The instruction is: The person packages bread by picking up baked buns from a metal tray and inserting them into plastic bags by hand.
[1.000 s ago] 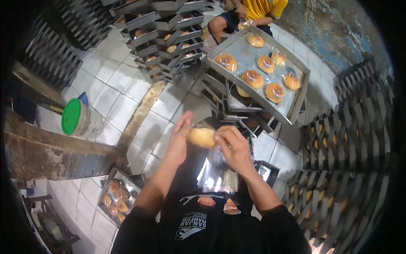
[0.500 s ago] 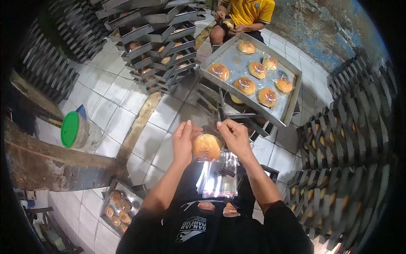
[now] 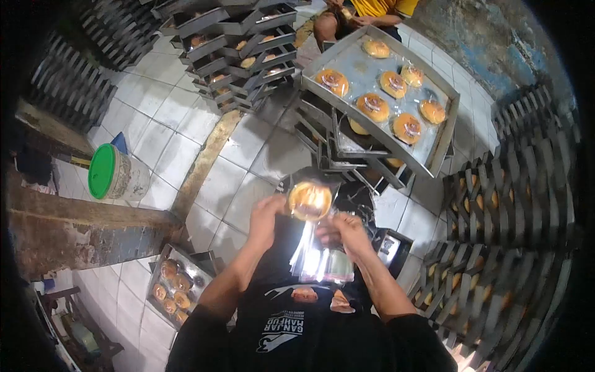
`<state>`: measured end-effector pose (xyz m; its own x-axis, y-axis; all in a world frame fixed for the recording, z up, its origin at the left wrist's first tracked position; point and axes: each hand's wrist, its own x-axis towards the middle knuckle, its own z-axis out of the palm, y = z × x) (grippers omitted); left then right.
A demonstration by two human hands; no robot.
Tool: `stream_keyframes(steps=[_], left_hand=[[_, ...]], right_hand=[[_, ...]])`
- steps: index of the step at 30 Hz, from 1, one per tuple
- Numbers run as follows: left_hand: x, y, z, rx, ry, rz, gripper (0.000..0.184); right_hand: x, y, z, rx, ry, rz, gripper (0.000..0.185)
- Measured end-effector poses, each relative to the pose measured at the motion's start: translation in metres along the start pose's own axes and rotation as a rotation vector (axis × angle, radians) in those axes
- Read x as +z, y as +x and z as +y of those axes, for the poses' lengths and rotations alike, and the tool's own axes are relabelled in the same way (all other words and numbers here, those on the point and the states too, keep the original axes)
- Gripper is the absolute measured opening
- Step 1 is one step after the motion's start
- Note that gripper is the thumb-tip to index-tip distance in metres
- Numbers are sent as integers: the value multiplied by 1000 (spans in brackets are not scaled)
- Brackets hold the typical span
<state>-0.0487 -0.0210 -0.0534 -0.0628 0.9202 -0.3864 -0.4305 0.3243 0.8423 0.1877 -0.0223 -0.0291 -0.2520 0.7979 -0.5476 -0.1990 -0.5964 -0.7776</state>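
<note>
A: Hands?
B: Left hand (image 3: 265,220) clamped on the edge of the plastic-wrapped, round golden-brown bun (image 3: 310,201). Right hand (image 3: 348,234) curled just beside it, blurred; grip cannot be told.
A: Bun position?
B: Between both hands, near glossy clear plastic bags (image 3: 322,265), apart from the rectangular grey metal tray (image 3: 446,135).

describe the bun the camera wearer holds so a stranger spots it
Find the black shirt, bottom centre. Above it, between the left hand and right hand, is the bun. Unlike the buns in the tray, it is held and catches strong glare.
</note>
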Motion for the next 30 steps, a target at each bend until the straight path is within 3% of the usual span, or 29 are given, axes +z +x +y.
stream_keyframes(steps=[2,3,4,6,8,9,10,11,12,14,16,18,19,21,22,23,24,25,26,27,28,30], left_hand=[[0,25,-8,92,-279,-181,15],[19,33,10,123,-315,-185,19],[50,30,39,152,-352,-189,25],[82,34,60,181,-353,-233,44],[95,24,58,363,292,-156,44],[87,17,46,397,503,-311,47],[75,6,31,430,720,-449,51],[70,-12,20,648,972,-439,51],[65,-28,11,854,1231,-412,52],[52,-49,6,870,1383,-349,46],[44,-54,7,923,1469,-357,40],[39,-56,10,1029,1476,-468,35],[36,-58,12,1050,1423,-523,41],[26,-51,2,1115,1339,-572,45],[31,-55,4,1010,1183,-569,44],[51,-69,18,569,802,-525,43],[58,-75,26,277,559,-541,42],[58,-72,29,149,537,-603,42],[43,-60,35,4,758,-790,41],[38,-56,35,149,837,-819,35],[40,-52,35,60,770,-783,33],[50,-46,34,-95,620,-689,32]], right_hand=[[-3,-2,-14,-90,58,7,16],[0,-4,-38,-240,70,7,19],[0,-5,-63,-421,-54,36,21],[-3,9,-121,-752,-656,374,27],[-10,29,-166,-1029,-940,526,22],[-10,35,-171,-1167,-1164,689,22],[-7,33,-174,-1061,-1247,695,27],[-5,31,-177,-955,-1334,696,34],[-4,13,-164,-604,-1268,537,42],[-17,-6,-109,-485,-1200,183,55],[-25,-34,-57,-499,-1067,-56,67],[-26,-64,-37,-742,-1266,31,72],[-34,-69,-31,-715,-1388,45,81],[-47,-79,-26,-744,-1403,121,55],[-54,-83,-29,-726,-1452,89,41],[-43,-98,-48,-690,-1315,63,29],[-26,-114,-77,-669,-1197,29,18],[-20,-119,-96,-777,-1207,-86,9],[-31,-112,-102,-617,-1039,-144,9],[-44,-104,-107,-463,-868,-197,10],[-53,-96,-109,-315,-700,-242,11],[-56,-77,-107,-346,-671,-108,16]])
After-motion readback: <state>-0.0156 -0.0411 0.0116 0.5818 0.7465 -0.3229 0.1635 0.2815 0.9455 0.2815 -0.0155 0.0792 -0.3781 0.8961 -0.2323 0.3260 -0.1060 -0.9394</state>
